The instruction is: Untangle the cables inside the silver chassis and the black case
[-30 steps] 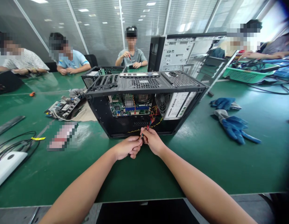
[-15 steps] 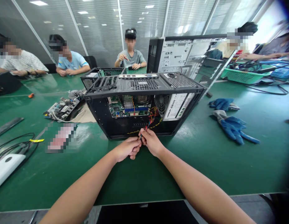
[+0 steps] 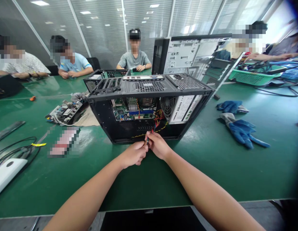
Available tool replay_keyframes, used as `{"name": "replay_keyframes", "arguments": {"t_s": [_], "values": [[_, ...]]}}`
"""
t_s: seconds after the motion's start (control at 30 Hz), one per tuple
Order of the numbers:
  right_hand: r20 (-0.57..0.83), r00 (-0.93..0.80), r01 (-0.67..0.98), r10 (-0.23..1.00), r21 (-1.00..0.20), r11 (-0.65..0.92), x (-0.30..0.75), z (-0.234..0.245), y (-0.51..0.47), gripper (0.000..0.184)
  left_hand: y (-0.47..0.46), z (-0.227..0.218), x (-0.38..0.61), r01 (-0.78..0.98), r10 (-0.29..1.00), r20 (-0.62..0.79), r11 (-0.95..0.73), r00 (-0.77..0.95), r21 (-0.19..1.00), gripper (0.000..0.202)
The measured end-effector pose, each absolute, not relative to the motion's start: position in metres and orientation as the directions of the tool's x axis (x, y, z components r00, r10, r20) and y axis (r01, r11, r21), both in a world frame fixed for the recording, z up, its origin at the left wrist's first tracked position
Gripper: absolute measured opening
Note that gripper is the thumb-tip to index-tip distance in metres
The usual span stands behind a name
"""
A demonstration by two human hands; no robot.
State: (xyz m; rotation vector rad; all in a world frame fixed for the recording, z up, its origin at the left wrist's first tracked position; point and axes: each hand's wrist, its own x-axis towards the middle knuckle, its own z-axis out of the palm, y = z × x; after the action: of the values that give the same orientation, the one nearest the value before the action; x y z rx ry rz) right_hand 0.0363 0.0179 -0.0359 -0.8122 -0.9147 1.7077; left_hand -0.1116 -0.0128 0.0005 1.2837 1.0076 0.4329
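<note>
1. Hands: our left hand [image 3: 133, 154] and right hand [image 3: 158, 146] both pinch one wire bundle [image 3: 153, 130], fingers closed.
2. It trails from the open computer case [image 3: 149, 86] on the counter [image 3: 211, 160]; we judge wire handling underway, needing fine fingertip control.

Deep green flat table mat [image 3: 211, 173]; black boxy metal computer case [image 3: 149, 87] with a red, yellow and black wire bundle [image 3: 157, 119]. Right, blue rubber-coated gloves [image 3: 242, 131]. Far right, pale green mesh basket [image 3: 250, 79].

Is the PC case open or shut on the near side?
Open: the case shows its motherboard and fan inside; wires trail out to the left hand and right hand.
</note>
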Motion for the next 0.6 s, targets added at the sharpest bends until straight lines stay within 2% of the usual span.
{"name": "replay_keyframes", "arguments": {"t_s": [0.1, 0.23, 0.33, 0.43, 0.6], "values": [[-0.137, -0.379, -0.502, 0.915, -0.8, -0.328, 0.043, -0.035, 0.023, 0.033, -0.015, 0.004, -0.111, 0.032, 0.623, -0.455, 0.568, 0.637, 0.823, 0.026], [-0.098, -0.526, -0.495, 0.845, -0.772, -0.398, 0.049, -0.036, 0.029, 0.033, -0.014, 0.003, -0.11, -0.101, 0.499, -0.421, 0.726, 0.757, 0.68, 0.022], [-0.096, -0.541, -0.443, 0.835, -0.812, -0.38, 0.051, -0.037, 0.03, 0.039, -0.012, 0.001, -0.11, -0.129, 0.431, -0.389, 0.788, 0.814, 0.602, 0.019], [-0.098, -0.478, -0.399, 0.873, -0.861, -0.315, 0.048, -0.038, 0.03, 0.044, -0.012, 0.001, -0.111, -0.094, 0.463, -0.446, 0.768, 0.766, 0.634, 0.02], [-0.126, -0.381, -0.359, 0.916, -0.893, -0.272, 0.04, -0.037, 0.029, 0.046, -0.01, -0.001, -0.11, 0.088, 0.635, -0.509, 0.573, 0.581, 0.815, 0.025]]}}
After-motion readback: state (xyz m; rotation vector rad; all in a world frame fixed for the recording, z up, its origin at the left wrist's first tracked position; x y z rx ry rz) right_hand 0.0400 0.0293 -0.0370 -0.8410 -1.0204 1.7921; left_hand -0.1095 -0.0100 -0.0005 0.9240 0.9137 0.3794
